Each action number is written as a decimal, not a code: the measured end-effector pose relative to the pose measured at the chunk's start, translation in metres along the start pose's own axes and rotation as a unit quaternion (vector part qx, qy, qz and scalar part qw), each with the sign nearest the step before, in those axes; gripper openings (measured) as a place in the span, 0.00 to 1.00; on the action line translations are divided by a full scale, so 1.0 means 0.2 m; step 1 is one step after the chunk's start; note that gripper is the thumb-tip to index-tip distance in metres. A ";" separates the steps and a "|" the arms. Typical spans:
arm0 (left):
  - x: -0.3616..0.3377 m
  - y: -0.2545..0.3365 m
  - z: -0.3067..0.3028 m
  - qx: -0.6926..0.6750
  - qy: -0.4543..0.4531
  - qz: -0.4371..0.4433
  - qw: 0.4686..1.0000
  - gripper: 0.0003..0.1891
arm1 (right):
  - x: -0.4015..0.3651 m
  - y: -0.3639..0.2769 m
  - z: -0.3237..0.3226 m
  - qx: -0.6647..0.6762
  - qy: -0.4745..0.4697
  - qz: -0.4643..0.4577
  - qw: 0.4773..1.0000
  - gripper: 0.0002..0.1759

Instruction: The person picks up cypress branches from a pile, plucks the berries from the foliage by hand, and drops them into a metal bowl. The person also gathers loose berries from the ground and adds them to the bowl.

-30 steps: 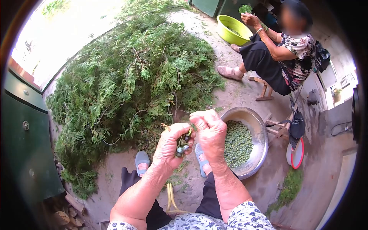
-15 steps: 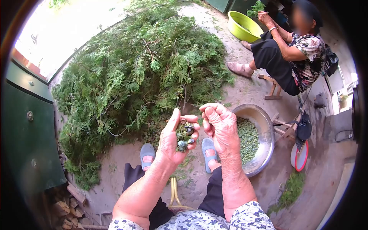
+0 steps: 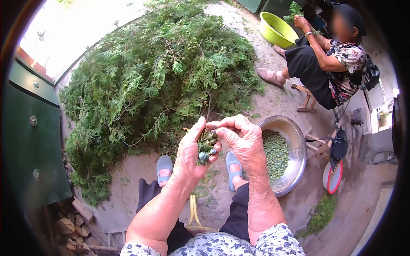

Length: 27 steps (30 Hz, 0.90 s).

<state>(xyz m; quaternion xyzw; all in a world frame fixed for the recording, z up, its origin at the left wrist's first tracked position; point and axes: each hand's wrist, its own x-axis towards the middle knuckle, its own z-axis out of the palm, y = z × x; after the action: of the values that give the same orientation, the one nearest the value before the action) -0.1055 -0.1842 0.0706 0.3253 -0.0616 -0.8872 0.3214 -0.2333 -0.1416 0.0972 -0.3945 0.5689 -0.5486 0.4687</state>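
Observation:
In the middle of the head view my left hand (image 3: 188,154) is cupped, palm up, with its fingers curled round a small bunch of green and bluish conifer cones (image 3: 204,154) with bits of leafy sprig. My right hand (image 3: 247,147) meets it at the fingertips, thumb and forefinger pinched on a cone at the top of the bunch. Just right of that hand stands a wide metal basin (image 3: 300,160), partly behind my forearm, with many loose green cones (image 3: 276,155) in it. A large heap of cut conifer branches (image 3: 158,81) lies beyond both hands.
Another person (image 3: 329,59) sits at upper right, holding a green sprig (image 3: 294,10) by a yellow-green tub (image 3: 267,27). A wooden stool (image 3: 318,147) and a red-rimmed round item (image 3: 332,179) are right of the basin. Chopped firewood (image 3: 68,228) lies lower left beside a green door (image 3: 36,149).
My right hand has moved left to the left hand, and its thumb and forefinger now touch the bunch of cones. The left hand keeps its hold. The view has shifted slightly.

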 end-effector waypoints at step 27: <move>0.02 -0.02 0.04 0.035 -0.032 0.026 0.999 0.24 | 0.00 0.01 -0.06 -0.168 -0.022 -0.188 0.967 0.05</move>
<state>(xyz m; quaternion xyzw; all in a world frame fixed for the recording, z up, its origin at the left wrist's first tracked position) -0.1140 -0.1839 0.0734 0.3059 -0.1115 -0.8858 0.3306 -0.2455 -0.1389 0.0953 -0.5798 0.5578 -0.5146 0.2962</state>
